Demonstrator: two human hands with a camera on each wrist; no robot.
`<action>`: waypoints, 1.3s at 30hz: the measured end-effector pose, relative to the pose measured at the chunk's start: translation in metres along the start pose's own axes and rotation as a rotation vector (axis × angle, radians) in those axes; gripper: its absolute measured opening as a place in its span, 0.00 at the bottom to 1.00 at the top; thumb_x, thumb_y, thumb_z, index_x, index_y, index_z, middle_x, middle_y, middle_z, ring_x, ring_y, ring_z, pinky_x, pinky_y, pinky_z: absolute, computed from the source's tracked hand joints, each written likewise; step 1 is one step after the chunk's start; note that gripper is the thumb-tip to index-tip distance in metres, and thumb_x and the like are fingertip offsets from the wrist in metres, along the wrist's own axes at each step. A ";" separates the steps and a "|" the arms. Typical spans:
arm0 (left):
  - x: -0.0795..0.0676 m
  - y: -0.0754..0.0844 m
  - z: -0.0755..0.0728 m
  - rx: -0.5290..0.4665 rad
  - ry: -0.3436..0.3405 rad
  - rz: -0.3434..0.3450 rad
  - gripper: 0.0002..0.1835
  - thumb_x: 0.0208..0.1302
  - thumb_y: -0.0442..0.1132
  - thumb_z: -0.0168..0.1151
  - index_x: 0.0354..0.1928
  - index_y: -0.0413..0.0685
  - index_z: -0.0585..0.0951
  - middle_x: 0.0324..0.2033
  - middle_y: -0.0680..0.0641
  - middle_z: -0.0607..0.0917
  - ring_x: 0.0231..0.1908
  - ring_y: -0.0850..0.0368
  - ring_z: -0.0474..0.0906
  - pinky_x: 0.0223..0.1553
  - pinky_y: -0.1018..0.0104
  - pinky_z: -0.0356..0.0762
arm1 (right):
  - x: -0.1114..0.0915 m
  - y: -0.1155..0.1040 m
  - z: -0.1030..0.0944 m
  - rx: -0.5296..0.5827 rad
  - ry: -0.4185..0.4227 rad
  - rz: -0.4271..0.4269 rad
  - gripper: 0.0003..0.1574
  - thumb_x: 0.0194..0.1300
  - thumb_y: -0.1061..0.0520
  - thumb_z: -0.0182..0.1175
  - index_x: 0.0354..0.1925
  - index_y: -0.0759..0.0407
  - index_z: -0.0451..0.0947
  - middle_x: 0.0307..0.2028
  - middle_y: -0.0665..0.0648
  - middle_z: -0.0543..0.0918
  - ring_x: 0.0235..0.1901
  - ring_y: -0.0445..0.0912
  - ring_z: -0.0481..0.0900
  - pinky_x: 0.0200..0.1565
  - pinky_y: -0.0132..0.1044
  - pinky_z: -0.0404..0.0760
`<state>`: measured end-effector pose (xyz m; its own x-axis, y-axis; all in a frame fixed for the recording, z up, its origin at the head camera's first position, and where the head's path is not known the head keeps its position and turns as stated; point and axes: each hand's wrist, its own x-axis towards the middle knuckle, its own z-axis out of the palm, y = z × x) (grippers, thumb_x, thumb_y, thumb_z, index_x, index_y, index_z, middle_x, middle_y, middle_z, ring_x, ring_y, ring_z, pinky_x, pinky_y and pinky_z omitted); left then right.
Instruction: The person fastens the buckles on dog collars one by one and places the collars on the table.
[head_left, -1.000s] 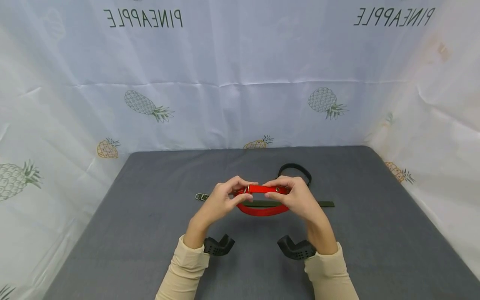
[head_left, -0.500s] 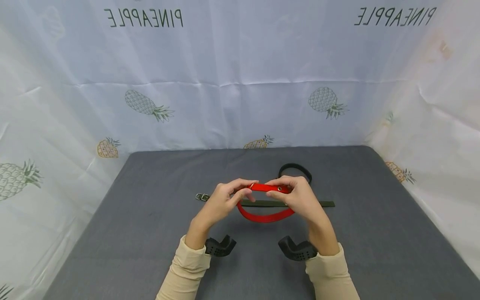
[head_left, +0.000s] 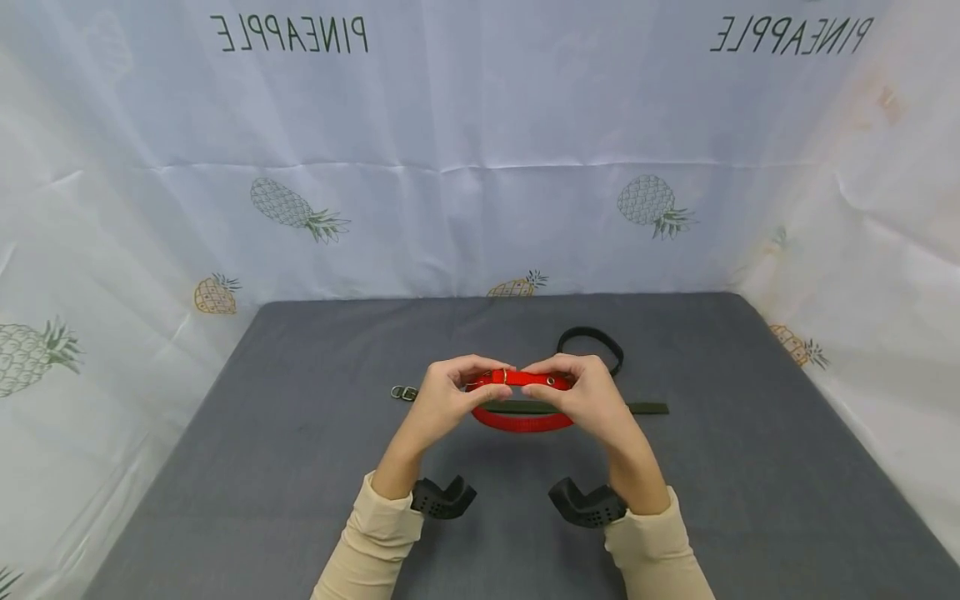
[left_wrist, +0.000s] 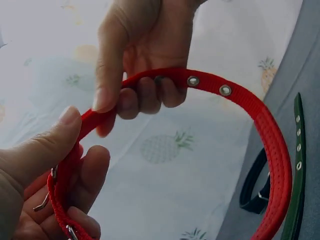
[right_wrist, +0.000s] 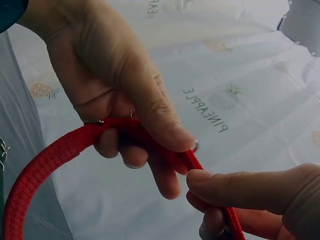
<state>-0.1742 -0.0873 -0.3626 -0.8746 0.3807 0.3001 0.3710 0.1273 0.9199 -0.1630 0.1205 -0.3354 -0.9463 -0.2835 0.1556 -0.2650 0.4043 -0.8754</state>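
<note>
A red collar, bent into a loop, is held above the table between both hands. My left hand pinches its buckle end between thumb and fingers. The metal buckle shows beside the left fingertips, and a loose prong sticks out in the left wrist view. My right hand pinches the strap just to the right, thumb in front and fingers behind. Metal eyelets run along the strap beyond the right hand. Fingers hide part of the strap at both grips.
Behind the red loop, a dark green collar lies stretched across the grey table. Farther back rests a black collar curled in a loop. A pineapple-print curtain encloses the back and sides.
My right hand has shifted slightly left, closer to my left hand. The collar's hanging loop has risen and narrowed since half a second ago. The buckle shows more clearly at the left fingertips.
</note>
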 end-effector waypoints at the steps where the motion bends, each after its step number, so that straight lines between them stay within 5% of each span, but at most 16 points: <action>1: 0.000 0.000 0.001 -0.002 0.000 0.001 0.14 0.58 0.34 0.68 0.47 0.41 0.84 0.40 0.37 0.87 0.33 0.60 0.86 0.39 0.66 0.84 | 0.001 0.000 0.001 0.003 -0.008 -0.001 0.13 0.57 0.63 0.68 0.42 0.66 0.84 0.37 0.67 0.85 0.26 0.40 0.78 0.30 0.33 0.80; 6: 0.002 -0.003 0.004 0.034 0.044 0.065 0.15 0.56 0.33 0.70 0.46 0.38 0.85 0.44 0.39 0.83 0.37 0.62 0.83 0.40 0.70 0.83 | 0.004 0.001 0.003 0.091 -0.079 0.036 0.14 0.62 0.61 0.64 0.46 0.67 0.81 0.39 0.66 0.84 0.28 0.39 0.76 0.31 0.30 0.79; 14: 0.000 -0.004 0.016 0.080 0.122 0.167 0.15 0.51 0.31 0.72 0.42 0.36 0.86 0.32 0.41 0.76 0.31 0.67 0.78 0.35 0.75 0.81 | 0.008 0.005 0.009 0.189 -0.135 0.078 0.19 0.71 0.51 0.55 0.41 0.68 0.78 0.29 0.48 0.77 0.27 0.39 0.68 0.32 0.31 0.71; 21: 0.002 -0.004 0.018 0.115 0.153 0.196 0.17 0.54 0.34 0.71 0.47 0.39 0.84 0.38 0.41 0.84 0.33 0.63 0.79 0.36 0.75 0.80 | 0.010 0.007 0.011 0.216 -0.012 0.079 0.16 0.71 0.56 0.55 0.40 0.70 0.78 0.21 0.46 0.72 0.19 0.38 0.59 0.25 0.31 0.62; 30: 0.005 -0.006 0.017 0.143 0.165 0.155 0.15 0.61 0.33 0.65 0.50 0.40 0.79 0.40 0.40 0.85 0.34 0.56 0.79 0.38 0.72 0.79 | 0.011 0.007 0.011 0.234 0.092 0.083 0.14 0.71 0.58 0.55 0.40 0.71 0.78 0.23 0.42 0.73 0.27 0.40 0.62 0.32 0.32 0.65; 34: 0.005 -0.006 0.018 0.086 0.144 0.174 0.16 0.63 0.30 0.62 0.53 0.37 0.76 0.41 0.37 0.84 0.33 0.63 0.77 0.36 0.73 0.79 | 0.012 0.006 0.013 0.245 0.118 0.089 0.13 0.71 0.58 0.54 0.39 0.70 0.77 0.25 0.41 0.76 0.30 0.40 0.65 0.35 0.32 0.66; 39: 0.005 -0.005 0.019 0.040 0.138 0.221 0.16 0.64 0.30 0.61 0.52 0.35 0.75 0.41 0.35 0.84 0.36 0.68 0.78 0.38 0.73 0.81 | 0.010 0.002 0.015 0.202 0.148 0.028 0.08 0.70 0.61 0.54 0.39 0.68 0.71 0.21 0.44 0.71 0.20 0.38 0.61 0.28 0.30 0.64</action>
<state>-0.1744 -0.0687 -0.3710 -0.8041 0.2750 0.5270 0.5677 0.0920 0.8181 -0.1702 0.1054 -0.3429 -0.9735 -0.1381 0.1823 -0.2099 0.2237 -0.9518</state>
